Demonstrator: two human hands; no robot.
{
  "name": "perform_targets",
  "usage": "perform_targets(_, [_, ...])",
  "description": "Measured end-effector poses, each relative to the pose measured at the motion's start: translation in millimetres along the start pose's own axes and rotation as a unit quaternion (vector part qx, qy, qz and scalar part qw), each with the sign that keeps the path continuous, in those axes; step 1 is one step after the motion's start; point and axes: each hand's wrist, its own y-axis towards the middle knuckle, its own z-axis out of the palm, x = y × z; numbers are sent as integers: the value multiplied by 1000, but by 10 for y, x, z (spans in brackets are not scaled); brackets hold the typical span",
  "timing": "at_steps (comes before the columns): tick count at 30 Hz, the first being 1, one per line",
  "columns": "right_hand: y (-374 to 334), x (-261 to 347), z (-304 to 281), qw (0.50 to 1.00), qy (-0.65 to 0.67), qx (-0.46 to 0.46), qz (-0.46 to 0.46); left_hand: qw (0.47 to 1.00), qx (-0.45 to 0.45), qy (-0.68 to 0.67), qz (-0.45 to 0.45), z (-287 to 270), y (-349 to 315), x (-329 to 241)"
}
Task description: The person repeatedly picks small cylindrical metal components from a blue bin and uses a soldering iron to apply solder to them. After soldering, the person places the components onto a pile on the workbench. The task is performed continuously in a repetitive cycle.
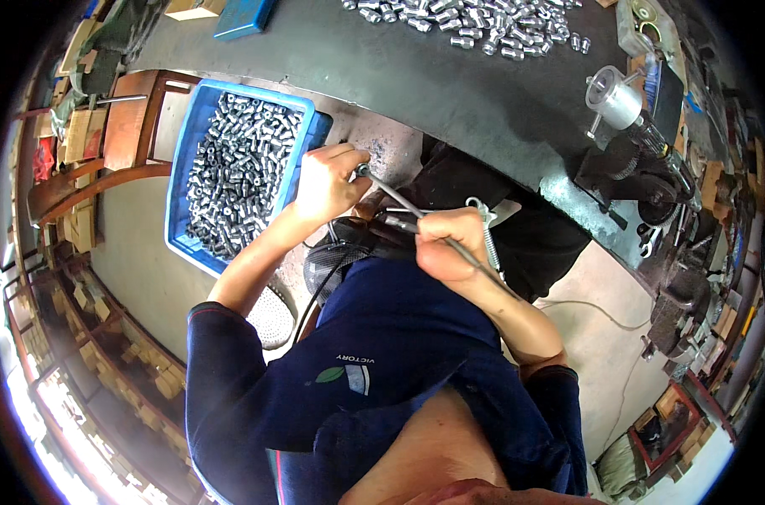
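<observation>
**Rod held two-handed, tip pinched on the left**

Long, slim grey metal rod (399,196) is in mid-air, spanning both hands, apart from the worktop. A small, dark, round metal end piece (363,169) sits at its upper tip; can't tell if separate or part of the rod.

Grip: right hand (451,244) fisted round the shaft; left hand (332,181) narrow, fingertips pinching at the tip.

Risk, my read: a loose pinch could let the tip twist or slip; swinging the rod wide could snag the silver coil spring (492,244) just beside the right hand.

Looks: dull, roughly straight, lower end hard to make out.

Around: blue rectangular plastic bin (183,168) near the left hand, loaded with small grey cylindrical metal fittings (241,168). Dark flat worktop (382,71) beyond carries shiny silver metal fittings (483,21).
</observation>
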Motion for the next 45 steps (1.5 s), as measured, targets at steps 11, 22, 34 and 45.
perform_targets(11, [-120,-224,-109,997,26,-48,51,998,62,-29,-10,133,0,119])
perform_targets(22, [-75,65,-58,998,-26,-45,-46,997,21,-73,-31,173,22,153])
perform_targets(34, [162,-437,29,997,29,-15,75,989,61,-100,85,276,109,-158])
perform_targets(45, [35,-258,-47,989,130,-30,63,992,80,-87,38,212,169,-148])
